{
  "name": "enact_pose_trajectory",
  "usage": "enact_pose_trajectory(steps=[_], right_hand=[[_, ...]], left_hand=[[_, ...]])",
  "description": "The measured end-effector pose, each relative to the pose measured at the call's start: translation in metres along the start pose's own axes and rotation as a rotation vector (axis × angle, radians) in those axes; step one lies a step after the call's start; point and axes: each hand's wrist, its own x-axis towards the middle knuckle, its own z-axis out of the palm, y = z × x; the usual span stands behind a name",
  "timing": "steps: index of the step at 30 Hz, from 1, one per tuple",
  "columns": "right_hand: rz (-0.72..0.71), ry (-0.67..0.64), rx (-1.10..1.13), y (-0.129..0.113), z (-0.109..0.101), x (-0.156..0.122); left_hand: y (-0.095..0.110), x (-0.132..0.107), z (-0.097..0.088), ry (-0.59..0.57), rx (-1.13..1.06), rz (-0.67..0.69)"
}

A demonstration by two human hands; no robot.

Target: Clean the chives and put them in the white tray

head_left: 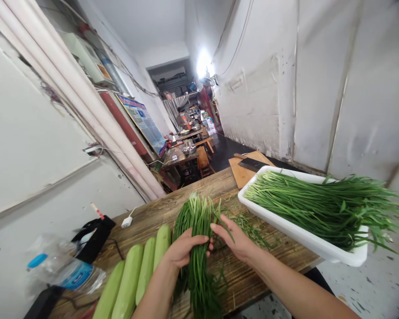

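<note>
My left hand [186,248] is wrapped around a bunch of garlic chives [199,221], its pale cut ends pointing away from me and its dark green tips hanging toward me. More chives lie under and beside the bunch on the wooden table [138,228]. At the bunch's right side, my right hand [236,239] pinches a few loose chive blades [224,226] between thumb and fingers. Scattered chive trimmings [252,230] lie just beyond that hand. A white foam box [302,232] at the right is heaped with chives [312,204].
Several pale green zucchini [128,283] lie left of my left forearm. Farther left are a large water bottle [69,274] and a black holder [93,239]. A cleaver [252,165] rests on a cutting board [239,173] behind the box. A person [183,118] is at a far table.
</note>
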Motion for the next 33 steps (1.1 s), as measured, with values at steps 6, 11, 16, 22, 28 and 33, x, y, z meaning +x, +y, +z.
enact_pose_trajectory(steps=[6,11,16,22,28,33], right_hand=[[-0.154,0.071,-0.364,0.009,0.001,0.026],[-0.079,-0.044,-0.547,-0.002,-0.002,0.056],[-0.165,-0.103,-0.59,-0.009,-0.004,0.045],[0.017,-0.229,-1.013,0.057,0.016,-0.003],[0.01,-0.202,-1.086,0.057,-0.018,-0.021],[0.148,-0.016,-0.481,0.005,-0.034,-0.025]], left_hand=[[0.004,0.011,0.002,0.029,0.031,0.01],[0.021,0.023,-0.002,0.044,0.029,0.062],[0.049,0.019,-0.016,0.043,-0.1,0.267],[0.092,0.015,-0.018,0.052,-0.299,0.533],[0.121,-0.045,-0.019,0.166,0.0,0.39],[0.04,-0.065,0.015,0.084,0.469,0.048]])
